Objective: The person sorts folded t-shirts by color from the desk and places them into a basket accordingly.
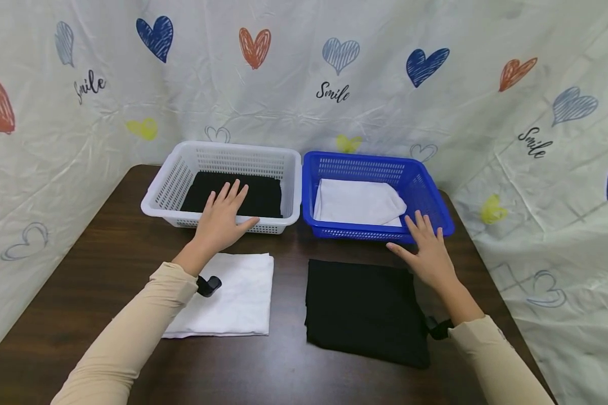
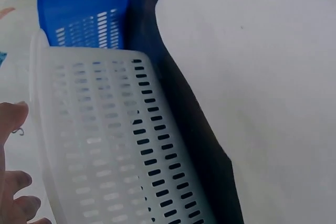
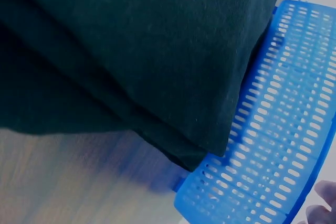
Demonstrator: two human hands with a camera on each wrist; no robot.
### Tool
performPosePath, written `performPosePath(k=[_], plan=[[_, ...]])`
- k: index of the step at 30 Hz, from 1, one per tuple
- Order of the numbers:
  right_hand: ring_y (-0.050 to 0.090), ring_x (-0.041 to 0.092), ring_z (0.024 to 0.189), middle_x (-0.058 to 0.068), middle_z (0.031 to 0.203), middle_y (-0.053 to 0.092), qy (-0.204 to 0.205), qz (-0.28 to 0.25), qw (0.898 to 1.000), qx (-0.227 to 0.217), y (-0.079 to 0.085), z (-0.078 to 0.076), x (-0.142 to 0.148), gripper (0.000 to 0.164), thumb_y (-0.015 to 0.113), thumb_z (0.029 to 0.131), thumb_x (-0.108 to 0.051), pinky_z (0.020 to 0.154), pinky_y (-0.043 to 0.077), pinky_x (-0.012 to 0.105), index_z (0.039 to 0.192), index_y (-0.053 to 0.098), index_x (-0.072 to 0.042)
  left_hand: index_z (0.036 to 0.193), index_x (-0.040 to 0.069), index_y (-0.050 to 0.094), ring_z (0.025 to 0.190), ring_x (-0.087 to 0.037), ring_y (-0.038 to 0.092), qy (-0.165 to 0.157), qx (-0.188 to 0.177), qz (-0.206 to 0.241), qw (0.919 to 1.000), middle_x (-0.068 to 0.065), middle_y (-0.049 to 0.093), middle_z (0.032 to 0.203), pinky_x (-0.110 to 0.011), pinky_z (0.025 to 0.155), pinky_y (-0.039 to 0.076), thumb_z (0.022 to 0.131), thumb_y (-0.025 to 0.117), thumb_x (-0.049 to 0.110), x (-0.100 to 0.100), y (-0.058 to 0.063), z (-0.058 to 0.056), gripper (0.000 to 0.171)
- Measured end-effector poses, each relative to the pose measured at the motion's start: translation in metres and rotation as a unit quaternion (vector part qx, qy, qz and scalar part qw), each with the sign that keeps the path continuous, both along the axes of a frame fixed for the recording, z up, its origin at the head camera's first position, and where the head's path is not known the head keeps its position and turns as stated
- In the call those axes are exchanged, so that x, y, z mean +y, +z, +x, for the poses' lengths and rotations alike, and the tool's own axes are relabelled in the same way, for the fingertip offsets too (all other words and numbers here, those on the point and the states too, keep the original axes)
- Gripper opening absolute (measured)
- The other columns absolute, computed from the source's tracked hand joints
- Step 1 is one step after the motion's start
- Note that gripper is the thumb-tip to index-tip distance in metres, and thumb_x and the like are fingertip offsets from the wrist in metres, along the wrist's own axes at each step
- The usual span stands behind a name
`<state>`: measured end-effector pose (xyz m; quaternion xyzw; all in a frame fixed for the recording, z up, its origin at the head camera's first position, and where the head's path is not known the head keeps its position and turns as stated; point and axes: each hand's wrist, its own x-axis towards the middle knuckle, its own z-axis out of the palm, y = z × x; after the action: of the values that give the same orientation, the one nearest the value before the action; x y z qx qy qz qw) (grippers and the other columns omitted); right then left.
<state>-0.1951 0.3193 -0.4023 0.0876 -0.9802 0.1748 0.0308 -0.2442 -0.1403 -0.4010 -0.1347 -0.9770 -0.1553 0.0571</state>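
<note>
My left hand (image 1: 220, 221), fingers spread, is over the front rim of the white basket (image 1: 158, 205) and holds nothing. Inside that basket lies a folded black cloth (image 1: 263, 197). Below the left forearm, a folded white cloth (image 1: 243, 298) lies on the table, partly hidden by the arm. The right hand (image 1: 428, 253) hovers with straight fingers at the front right corner of the blue basket (image 1: 425, 194), holding nothing. A folded white cloth (image 1: 357, 202) sits in the blue basket. Near the right wrist, a folded black cloth (image 1: 362, 309) lies on the table.
The two baskets stand side by side at the back of the dark wooden table (image 1: 289, 371). Behind them hangs a pale curtain (image 1: 294, 95) printed with hearts. A small black device (image 1: 210, 286) is strapped to the left wrist, and another (image 1: 438, 328) to the right.
</note>
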Motion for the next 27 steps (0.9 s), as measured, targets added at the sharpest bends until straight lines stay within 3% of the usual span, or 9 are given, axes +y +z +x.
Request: performPosePath(k=[27], plan=[[-0.007,0.039,0.155,0.021,0.167,0.003,0.019,-0.03,0.999,-0.018,0.001,0.017,-0.008,0.089,0.054,0.096,-0.057,0.121,-0.01,0.063,0.16,0.015,-0.009,0.159,0.016,0.023,0.155,-0.031,0.015,-0.037,0.012,-0.01,0.9992,-0.008,0.016,0.168,-0.056,0.126,0.009,0.097,0.053,0.054,0.023,-0.006,0.014,0.079]])
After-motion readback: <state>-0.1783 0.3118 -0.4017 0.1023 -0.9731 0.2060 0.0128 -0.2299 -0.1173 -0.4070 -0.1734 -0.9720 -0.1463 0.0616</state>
